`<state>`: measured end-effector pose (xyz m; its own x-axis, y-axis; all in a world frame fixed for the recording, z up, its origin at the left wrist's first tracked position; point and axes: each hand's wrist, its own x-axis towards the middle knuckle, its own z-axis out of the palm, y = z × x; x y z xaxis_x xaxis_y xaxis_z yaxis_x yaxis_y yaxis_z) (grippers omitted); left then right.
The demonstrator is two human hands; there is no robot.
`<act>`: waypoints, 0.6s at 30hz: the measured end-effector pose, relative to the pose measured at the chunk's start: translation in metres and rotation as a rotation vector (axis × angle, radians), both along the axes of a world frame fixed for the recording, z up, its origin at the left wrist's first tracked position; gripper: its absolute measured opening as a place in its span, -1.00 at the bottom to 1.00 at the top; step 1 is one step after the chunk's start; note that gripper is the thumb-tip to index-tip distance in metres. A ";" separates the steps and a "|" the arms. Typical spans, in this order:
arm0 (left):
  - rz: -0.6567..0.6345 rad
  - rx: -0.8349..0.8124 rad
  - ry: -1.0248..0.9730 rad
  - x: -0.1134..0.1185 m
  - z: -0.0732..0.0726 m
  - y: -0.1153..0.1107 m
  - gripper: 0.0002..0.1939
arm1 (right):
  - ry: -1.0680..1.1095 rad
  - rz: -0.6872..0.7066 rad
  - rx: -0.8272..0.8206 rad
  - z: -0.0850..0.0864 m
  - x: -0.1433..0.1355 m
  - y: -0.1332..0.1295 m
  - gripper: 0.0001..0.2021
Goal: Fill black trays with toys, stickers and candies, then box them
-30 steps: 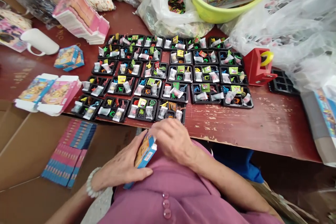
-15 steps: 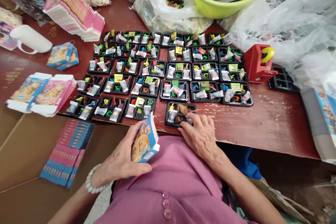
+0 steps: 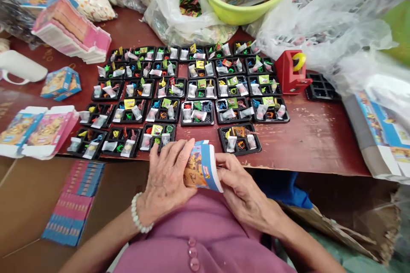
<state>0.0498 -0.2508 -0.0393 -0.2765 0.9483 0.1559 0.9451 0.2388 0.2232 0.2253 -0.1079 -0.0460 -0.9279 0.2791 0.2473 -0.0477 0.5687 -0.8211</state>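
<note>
A small blue cardboard box [image 3: 202, 166] with a picture on its face is held low in front of my body, just off the table's front edge. My left hand [image 3: 168, 175] wraps round it from the left, fingers over the top. On the other side, my right hand [image 3: 240, 183] has its curled fingers at the box's right end; their tips are partly hidden behind it. Just beyond my right hand lies a black compartment tray [image 3: 239, 138] with small toys and wrapped pieces. Rows of similar filled trays [image 3: 197, 113] cover the table behind.
A red tape dispenser [image 3: 290, 72] stands right of the rows, beside empty black trays [image 3: 322, 86]. Flattened-looking boxes [image 3: 48, 132], a white mug [image 3: 22, 67] and stacked pink cartons [image 3: 72, 30] sit left. Behind are a yellow-green basin [image 3: 250, 13] and plastic bags. Packed boxes [image 3: 72, 200] lie in a carton below.
My right hand has left the nearest tray, which now lies farther right, and come to the box. My left hand has turned the box and moved it right. The view has shifted.
</note>
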 end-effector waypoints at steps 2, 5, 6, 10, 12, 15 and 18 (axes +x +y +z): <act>0.000 0.011 0.002 -0.004 -0.001 -0.001 -0.02 | -0.007 0.020 0.102 -0.003 0.003 0.019 -0.62; -0.003 0.060 -0.150 -0.012 0.000 -0.002 -0.02 | -0.117 -0.096 0.392 -0.017 0.009 0.059 -0.37; -0.008 0.069 -0.230 -0.014 0.002 -0.002 -0.03 | -0.189 -0.135 0.466 -0.022 0.010 0.071 -0.27; -0.039 0.044 -0.466 -0.020 0.011 -0.002 -0.05 | -0.412 -0.180 0.567 -0.037 0.008 0.098 -0.04; -0.031 0.015 -0.501 -0.021 0.013 -0.002 -0.02 | -0.432 -0.181 0.566 -0.038 0.007 0.099 -0.01; 0.001 -0.037 -0.545 -0.018 0.012 0.000 0.04 | -0.415 -0.181 0.560 -0.036 0.006 0.098 -0.05; -0.002 -0.081 -0.566 -0.014 0.007 0.004 0.08 | -0.405 -0.156 0.535 -0.038 0.008 0.098 -0.08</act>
<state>0.0356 -0.2471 -0.0320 -0.2936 0.9518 -0.0887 0.6844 0.2741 0.6756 0.2331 -0.0097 -0.0837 -0.9349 0.3535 0.0304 0.3195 0.8760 -0.3614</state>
